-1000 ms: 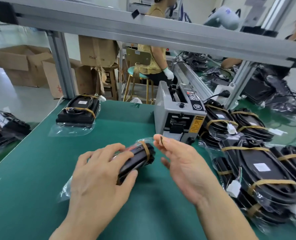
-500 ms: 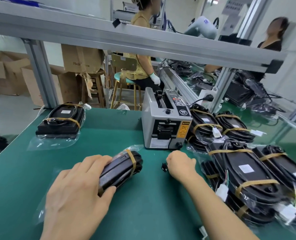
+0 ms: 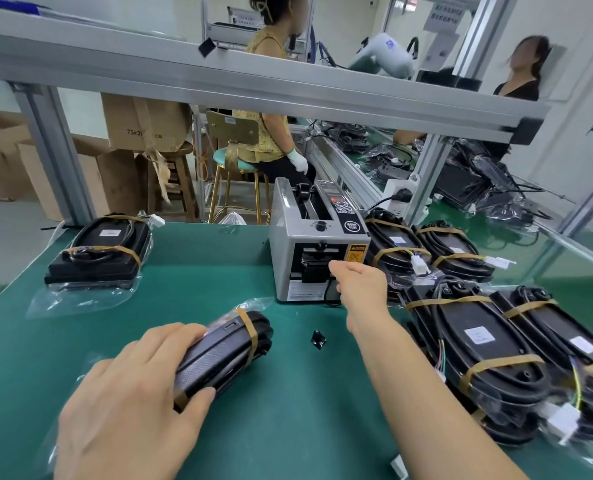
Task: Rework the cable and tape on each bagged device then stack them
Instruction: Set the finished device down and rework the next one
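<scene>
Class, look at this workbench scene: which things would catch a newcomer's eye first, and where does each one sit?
The left hand holds a bagged device on edge, front and centre on the green mat. Beyond it, the right hand reaches to the grey tape dispenser. More bagged devices crowd the right side.

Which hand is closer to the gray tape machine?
The right hand. It reaches up to the front of the gray tape machine, right at its opening. The left hand is farther back, near the table's front edge, holding a bagged device.
</scene>
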Demonstrator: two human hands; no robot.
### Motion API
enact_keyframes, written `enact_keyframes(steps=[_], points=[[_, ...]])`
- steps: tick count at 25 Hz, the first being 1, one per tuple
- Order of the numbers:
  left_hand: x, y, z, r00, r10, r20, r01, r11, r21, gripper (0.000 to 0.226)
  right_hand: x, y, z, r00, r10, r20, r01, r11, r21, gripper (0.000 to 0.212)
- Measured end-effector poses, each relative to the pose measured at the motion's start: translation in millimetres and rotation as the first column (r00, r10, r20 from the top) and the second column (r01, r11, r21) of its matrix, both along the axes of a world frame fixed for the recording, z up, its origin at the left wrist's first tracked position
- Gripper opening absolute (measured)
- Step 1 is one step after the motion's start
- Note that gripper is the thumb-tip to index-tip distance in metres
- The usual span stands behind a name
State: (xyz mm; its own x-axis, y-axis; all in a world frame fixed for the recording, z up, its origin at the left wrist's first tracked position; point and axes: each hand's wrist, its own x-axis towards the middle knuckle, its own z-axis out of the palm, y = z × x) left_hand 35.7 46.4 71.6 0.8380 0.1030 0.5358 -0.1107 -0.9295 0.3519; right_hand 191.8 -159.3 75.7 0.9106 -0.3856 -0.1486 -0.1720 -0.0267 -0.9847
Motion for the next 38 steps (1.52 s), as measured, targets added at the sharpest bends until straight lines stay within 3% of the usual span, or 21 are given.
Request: enact_keyframes(steps=[10, 15, 19, 22, 26, 30, 35, 38], points=[[0, 0, 2, 1.0, -0.002, -0.004, 0.002, 1.0, -0.024, 0.056, 25, 12, -3, 0.989, -0.122, -0.09, 0.131, 0.985, 0.113, 0.006], [-1, 0, 4, 1.0, -0.003, -0.023, 0.003, 1.0, -0.003, 0.056, 29, 17, -3, 0.98, -0.156, -0.126, 0.178, 0.966, 0.187, 0.018], [-1, 1, 3, 1.0, -0.013, -0.014, 0.013, 1.0, -0.009, 0.054, 12, 13, 3, 0.991, -0.09, -0.104, 0.122, 0.923, 0.365, 0.028], [-2, 0, 4, 1.0, -0.001, -0.021, 0.0, 0.999, -0.039, 0.047, -18, 2, 8, 0.998, 0.059, 0.035, -0.068, 0.864, 0.498, 0.024], [-8, -3, 14, 0.988, 0.05, -0.147, -0.061, 0.995, -0.072, 0.06, -63, 13, 17, 0.926, 0.341, 0.164, -0.375, 0.88, 0.29, 0.032], [-11, -1, 19, 0.983, 0.055, -0.177, -0.085, 0.982, -0.171, 0.054, -92, 39, 23, 0.838, 0.512, 0.187, -0.539, 0.831, 0.139, 0.013], [-12, 0, 17, 0.981, 0.039, -0.188, -0.079, 0.973, -0.215, 0.05, -92, 55, 7, 0.863, 0.482, 0.151, -0.496, 0.866, 0.069, 0.015], [-10, -3, 24, 0.97, 0.064, -0.235, -0.096, 0.987, -0.126, 0.054, -86, 58, 4, 0.874, 0.469, 0.123, -0.479, 0.876, 0.065, 0.013]])
